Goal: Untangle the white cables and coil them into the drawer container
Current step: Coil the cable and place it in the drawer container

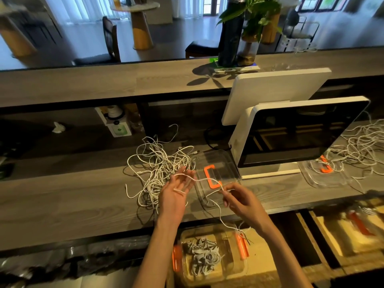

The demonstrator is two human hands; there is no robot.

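Observation:
A tangled heap of white cables (158, 167) lies on the grey wooden counter, just left of a clear lid with an orange clip (216, 173). My left hand (176, 192) is held palm up with spread fingers, and one white cable (199, 180) is looped across them. My right hand (239, 199) pinches the same cable a little to the right; its loose end hangs down toward the drawer. Below the counter, a clear container with orange clips (234, 265) sits in the open drawer and holds several coiled cables (204, 254).
A white point-of-sale terminal (291, 132) stands right of the lid. Behind it, at far right, lies a second cable heap (361, 146) over another clear tray (324, 173). A plant in a glass vase (249, 48) and a black cylinder (230, 32) stand on the raised ledge.

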